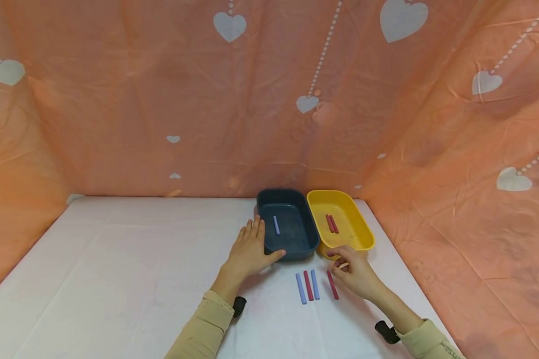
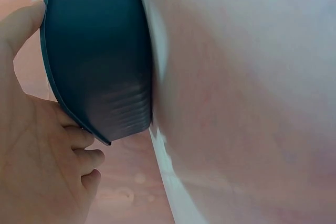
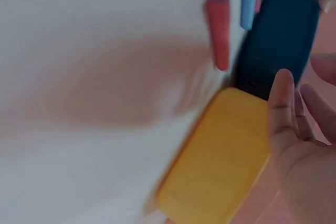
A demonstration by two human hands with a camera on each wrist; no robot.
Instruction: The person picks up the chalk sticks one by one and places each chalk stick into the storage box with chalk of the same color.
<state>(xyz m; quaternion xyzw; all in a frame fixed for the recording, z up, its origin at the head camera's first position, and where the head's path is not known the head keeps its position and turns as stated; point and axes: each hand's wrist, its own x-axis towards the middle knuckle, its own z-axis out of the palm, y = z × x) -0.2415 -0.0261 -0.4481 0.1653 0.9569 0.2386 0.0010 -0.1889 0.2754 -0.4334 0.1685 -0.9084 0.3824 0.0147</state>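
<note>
My left hand (image 1: pixel 250 251) rests against the dark blue tray (image 1: pixel 294 227), its thumb on the near rim and its fingers, nearly straight, along the left side. Inside that tray lies one periwinkle chalk stick (image 1: pixel 276 225). Beside it stands a yellow tray (image 1: pixel 352 232) holding two red chalk sticks (image 1: pixel 330 223). My right hand (image 1: pixel 356 275) hovers just in front of the yellow tray, fingers loosely bent, over a red chalk stick (image 1: pixel 334 289). The right wrist view shows its fingertips (image 3: pixel 283 85) apart from that red stick, nothing between them.
Left of that stick, two periwinkle sticks (image 1: pixel 301 288) and a red one (image 1: pixel 308 285) lie in a row before the trays. A white cloth (image 1: pixel 130 269) covers the table. Orange curtains with hearts (image 1: pixel 197 99) hang at the back and sides.
</note>
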